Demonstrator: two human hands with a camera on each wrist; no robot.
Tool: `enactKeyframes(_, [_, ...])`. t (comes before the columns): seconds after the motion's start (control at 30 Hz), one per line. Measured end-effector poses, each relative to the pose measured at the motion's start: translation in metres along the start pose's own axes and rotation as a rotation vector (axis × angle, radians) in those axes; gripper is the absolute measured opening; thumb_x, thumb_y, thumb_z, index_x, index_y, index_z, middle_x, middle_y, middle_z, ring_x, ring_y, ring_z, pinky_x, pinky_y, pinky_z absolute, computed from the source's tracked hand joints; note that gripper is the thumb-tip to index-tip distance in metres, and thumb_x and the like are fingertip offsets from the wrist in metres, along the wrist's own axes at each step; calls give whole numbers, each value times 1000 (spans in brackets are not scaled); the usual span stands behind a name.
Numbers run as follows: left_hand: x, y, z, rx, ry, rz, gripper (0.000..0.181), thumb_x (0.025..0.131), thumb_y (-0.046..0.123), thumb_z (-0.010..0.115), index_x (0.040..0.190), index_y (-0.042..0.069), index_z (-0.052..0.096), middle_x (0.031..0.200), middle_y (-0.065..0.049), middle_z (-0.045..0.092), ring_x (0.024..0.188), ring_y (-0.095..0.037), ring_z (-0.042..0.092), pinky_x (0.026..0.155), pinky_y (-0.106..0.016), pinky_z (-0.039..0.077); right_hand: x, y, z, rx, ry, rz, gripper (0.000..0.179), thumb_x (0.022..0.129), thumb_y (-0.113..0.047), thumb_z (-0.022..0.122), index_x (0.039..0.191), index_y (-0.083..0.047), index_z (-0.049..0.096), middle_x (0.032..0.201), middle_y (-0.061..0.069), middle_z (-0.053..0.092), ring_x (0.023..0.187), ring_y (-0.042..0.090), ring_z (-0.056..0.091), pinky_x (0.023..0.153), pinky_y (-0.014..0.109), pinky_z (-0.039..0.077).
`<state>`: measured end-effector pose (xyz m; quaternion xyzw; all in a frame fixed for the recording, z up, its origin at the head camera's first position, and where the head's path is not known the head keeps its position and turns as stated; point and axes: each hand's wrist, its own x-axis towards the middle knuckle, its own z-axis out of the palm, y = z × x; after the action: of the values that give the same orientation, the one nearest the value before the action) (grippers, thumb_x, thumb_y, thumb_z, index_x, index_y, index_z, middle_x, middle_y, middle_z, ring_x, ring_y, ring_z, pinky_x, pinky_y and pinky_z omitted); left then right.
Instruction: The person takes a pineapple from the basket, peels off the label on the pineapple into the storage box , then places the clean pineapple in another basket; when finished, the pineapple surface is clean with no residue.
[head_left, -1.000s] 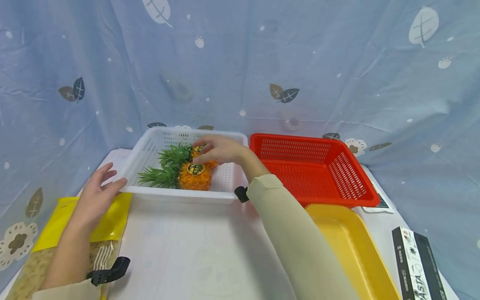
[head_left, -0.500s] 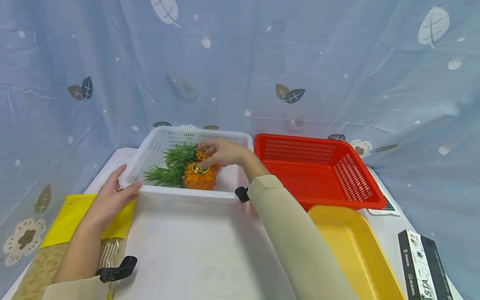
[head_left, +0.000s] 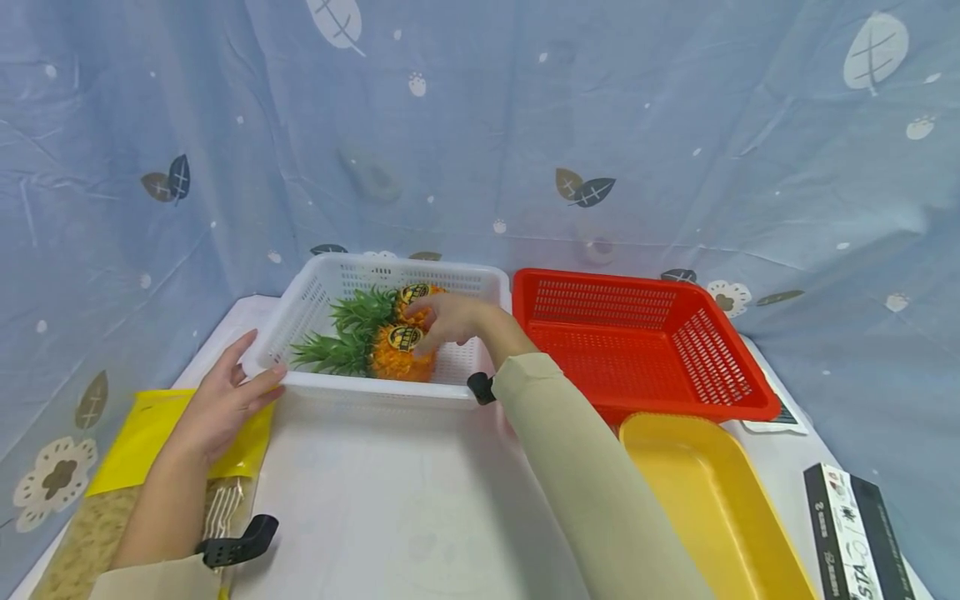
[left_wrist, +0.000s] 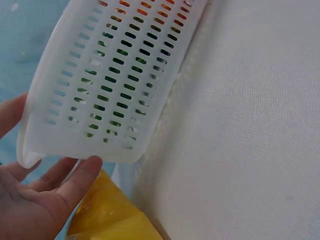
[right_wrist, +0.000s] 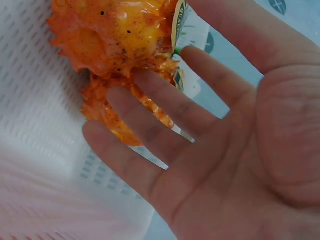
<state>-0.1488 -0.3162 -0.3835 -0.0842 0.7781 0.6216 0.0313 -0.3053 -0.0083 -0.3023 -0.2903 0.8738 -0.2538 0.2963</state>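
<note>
Two orange pineapples (head_left: 390, 364) with green leaves and black-and-gold labels lie side by side in the white perforated basket (head_left: 375, 383). Over them, at their right, hovers my right hand (head_left: 459, 321), its fingers spread and holding nothing. The right wrist view shows that palm (right_wrist: 220, 165) with fairly straight fingers in front of the pineapples' orange bodies (right_wrist: 115, 40); contact is unclear. My left hand (head_left: 225, 404) rests at the basket's near left corner with loosely extended fingers. In the left wrist view, its fingertips (left_wrist: 92, 164) touch the basket's outside (left_wrist: 110, 85) under the rim.
Beside the white basket stands a red perforated basket (head_left: 645, 410). A yellow tray (head_left: 720, 500) lies nearer, right of my right arm, with a black pasta box (head_left: 851, 533) beyond it. Beneath my left forearm is a yellow-topped bag (head_left: 153, 425). A blue patterned curtain (head_left: 480, 125) hangs behind.
My left hand has come in against the white basket's corner. My right hand has drawn slightly right and towards me, uncovering the rear pineapple's label. The view has shifted slightly.
</note>
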Motion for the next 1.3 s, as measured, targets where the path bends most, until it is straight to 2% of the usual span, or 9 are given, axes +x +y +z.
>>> enactKeyframes(0.13, [1, -1, 1, -21, 1, -2, 95, 102, 38, 64, 166, 35, -6, 171, -25, 5, 144, -38, 34, 93, -14, 52, 2, 0, 0, -13, -29, 13, 77, 90, -22, 80, 158, -23, 43, 154, 11, 49, 136, 29, 51, 108, 58, 49])
enactKeyframes(0.2, [1, -1, 1, -30, -1, -2, 95, 102, 37, 65, 166, 36, -6, 171, -25, 5, 143, -36, 35, 93, -14, 52, 3, 0, 1, -40, -34, 9, 78, 90, -21, 80, 158, -23, 43, 156, 10, 48, 138, 28, 50, 110, 54, 49])
enactKeyframes(0.4, [1, -2, 0, -31, 1, -15, 95, 102, 37, 64, 166, 38, -7, 172, -23, 2, 145, -37, 32, 96, -17, 50, 5, -1, 5, -129, -28, -19, 77, 88, -21, 82, 156, -24, 47, 150, 6, 53, 131, 25, 52, 109, 42, 49])
enactKeyframes(0.53, [1, -3, 0, -20, 5, -20, 94, 102, 39, 64, 165, 40, -6, 173, -22, 1, 146, -37, 32, 97, -17, 48, 6, -2, 8, -107, -40, -19, 79, 86, -18, 83, 156, -27, 46, 151, 4, 50, 131, 24, 51, 108, 42, 50])
enactKeyframes(0.7, [1, -3, 0, -32, -1, -4, 94, 103, 36, 64, 166, 37, -5, 173, -22, 2, 143, -33, 35, 95, -15, 50, 6, -2, 11, -87, -42, 9, 80, 86, -18, 84, 155, -31, 46, 155, 3, 46, 131, 23, 48, 106, 41, 52])
enactKeyframes(0.87, [0, -3, 0, -31, -4, -6, 94, 103, 37, 64, 166, 36, -5, 173, -23, 2, 144, -35, 34, 95, -16, 50, 7, -3, 12, -78, -38, 14, 77, 86, -15, 83, 153, -31, 48, 156, 3, 44, 129, 24, 48, 104, 40, 53])
enactKeyframes(1.03, [-1, -4, 0, -34, 1, -10, 94, 103, 37, 64, 166, 37, -5, 172, -23, 2, 146, -38, 31, 94, -14, 51, 8, -2, 12, -44, -38, 14, 73, 87, -13, 82, 150, -30, 51, 148, 5, 49, 120, 23, 52, 102, 40, 54])
enactKeyframes(1.17, [-1, -2, 1, -37, 2, -13, 93, 102, 37, 64, 166, 39, -5, 173, -22, 2, 148, -40, 28, 95, -16, 50, 9, 2, 11, -4, -42, -4, 70, 86, -11, 80, 148, -28, 52, 141, 4, 51, 106, 23, 55, 100, 42, 54])
enactKeyframes(1.3, [-2, -1, 2, -39, 4, -12, 93, 103, 37, 64, 166, 38, -5, 173, -22, 2, 147, -40, 30, 97, -17, 49, 8, 5, 9, 25, -51, -9, 69, 84, -12, 80, 145, -28, 52, 131, 6, 54, 95, 23, 54, 88, 43, 51])
